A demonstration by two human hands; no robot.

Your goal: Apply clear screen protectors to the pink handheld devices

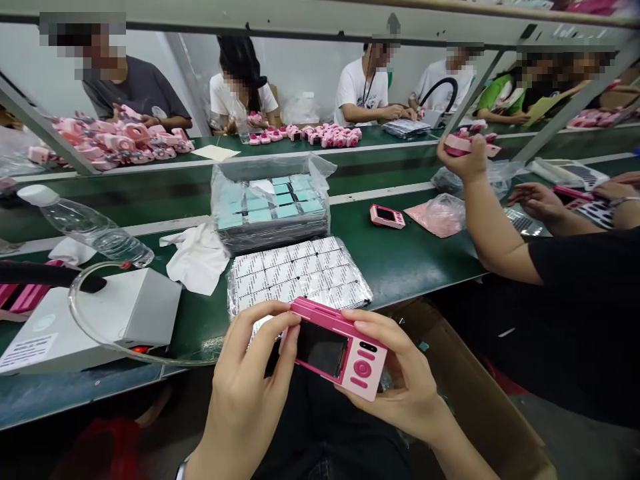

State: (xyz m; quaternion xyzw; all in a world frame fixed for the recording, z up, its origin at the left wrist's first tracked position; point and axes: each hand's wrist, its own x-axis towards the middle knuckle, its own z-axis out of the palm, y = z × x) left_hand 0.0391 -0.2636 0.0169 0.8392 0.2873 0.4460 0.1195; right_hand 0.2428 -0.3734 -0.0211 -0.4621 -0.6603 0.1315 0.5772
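A pink toy camera (340, 350) with a dark screen and round buttons is held tilted above my lap. My right hand (400, 380) grips its button end, with fingers along the top edge and the thumb underneath. At the opposite end my left hand (255, 373) pinches the case beside the screen; what lies beneath those fingertips is hidden. Just beyond my hands lies a plastic-wrapped sheet of white printed squares (300, 270). Behind that stands a plastic-lined box of turquoise-faced pieces (273, 223).
On the left are a grey machine box (150, 310) with a clear hose, a plastic bottle (95, 230) and a white cloth (197, 257). Another pink camera (387, 217) rests on the green bench. A co-worker's arm (493, 207) reaches in at right. Several people sit opposite.
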